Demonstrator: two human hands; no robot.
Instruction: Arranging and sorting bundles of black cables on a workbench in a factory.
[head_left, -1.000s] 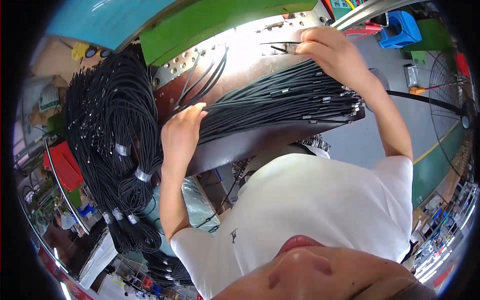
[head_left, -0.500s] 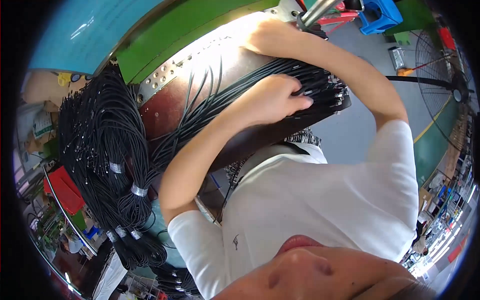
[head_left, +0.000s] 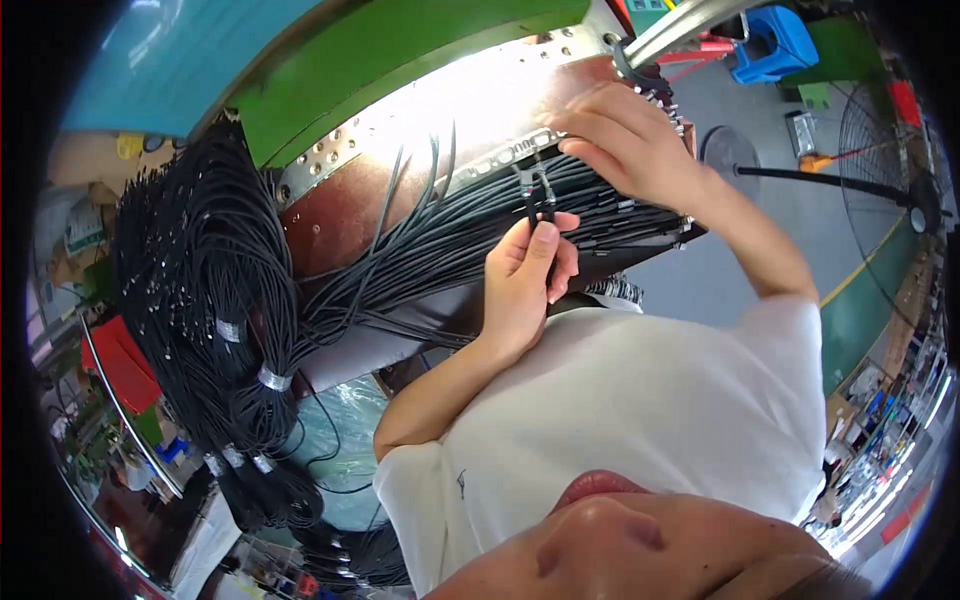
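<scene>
My left hand (head_left: 522, 275) is closed round two black cable ends (head_left: 541, 208), their silver metal tips pointing away from me. Just beyond those tips lies a flat silver strip with cut-out slots (head_left: 495, 160). Thumb and fingers of my right hand (head_left: 630, 140) come together at the strip's right end; what they pinch, if anything, is too small to make out. Beneath both hands a thick bundle of black cables (head_left: 430, 235) runs across the brown worktop (head_left: 335, 225), with connectors at its right end.
Large tied bunches of black cable (head_left: 215, 240) hang at the left. A green panel (head_left: 400, 75) borders the bright-lit far edge, and a metal tube (head_left: 690, 25) stands at far right. Beyond are a blue stool (head_left: 778, 45) and a fan (head_left: 880, 175).
My left hand has come off the bundle toward my chest, now holding two cable ends upright. The right hand has moved right and nearer, out of the glare, uncovering the slotted strip.
</scene>
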